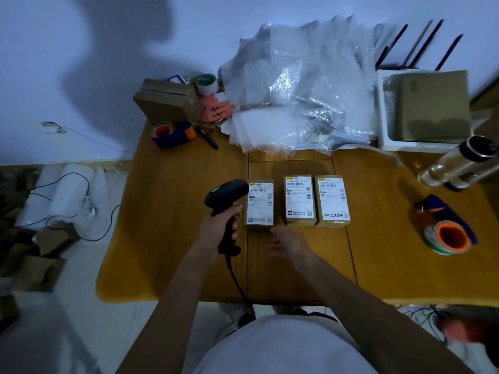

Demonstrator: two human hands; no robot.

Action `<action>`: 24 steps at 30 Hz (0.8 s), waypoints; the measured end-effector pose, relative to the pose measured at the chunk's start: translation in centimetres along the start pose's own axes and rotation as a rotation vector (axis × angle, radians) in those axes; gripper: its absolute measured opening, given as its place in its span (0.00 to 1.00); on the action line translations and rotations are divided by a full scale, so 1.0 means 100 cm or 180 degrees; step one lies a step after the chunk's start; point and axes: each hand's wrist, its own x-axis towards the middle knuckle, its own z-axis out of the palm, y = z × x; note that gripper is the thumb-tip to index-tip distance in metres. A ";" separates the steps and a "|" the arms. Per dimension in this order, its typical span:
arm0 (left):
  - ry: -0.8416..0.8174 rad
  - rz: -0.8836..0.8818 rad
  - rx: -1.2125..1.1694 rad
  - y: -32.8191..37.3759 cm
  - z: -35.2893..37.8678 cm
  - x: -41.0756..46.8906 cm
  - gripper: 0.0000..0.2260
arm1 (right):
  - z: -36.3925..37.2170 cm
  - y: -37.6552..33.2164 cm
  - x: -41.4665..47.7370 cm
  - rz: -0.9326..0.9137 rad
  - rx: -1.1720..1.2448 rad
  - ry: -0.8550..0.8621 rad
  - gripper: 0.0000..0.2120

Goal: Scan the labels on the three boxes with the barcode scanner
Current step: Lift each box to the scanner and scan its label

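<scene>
Three small brown boxes with white shipping labels lie side by side on the wooden table [175, 238]: the left box [259, 203], the middle box [299, 199] and the right box [332, 200]. My left hand [221, 230] grips the handle of a black barcode scanner [225, 201]. Its head shows a green light and sits just left of the left box. The scanner's cable runs down off the table's near edge. My right hand [289, 242] hovers blurred, fingers apart, just in front of the left and middle boxes, holding nothing.
A pile of bubble wrap [299, 87] fills the table's back. A cardboard box [167, 99], tape dispenser [172, 133] and pen [206, 136] sit back left. A second tape dispenser [445, 230] and clear bottle [459, 166] stand at the right. A white tray [424, 109] holds cardboard.
</scene>
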 end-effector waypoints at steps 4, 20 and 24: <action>0.0020 -0.0030 0.0048 0.003 0.010 -0.003 0.09 | -0.013 -0.008 0.001 -0.1095 -0.1562 0.0762 0.12; -0.0022 0.0010 0.0229 0.002 0.019 -0.011 0.09 | -0.048 -0.048 0.044 -0.1649 -0.4163 0.1694 0.42; 0.0017 0.0012 0.0220 0.001 0.019 -0.011 0.10 | -0.041 -0.049 0.044 -0.1728 -0.4130 0.1799 0.44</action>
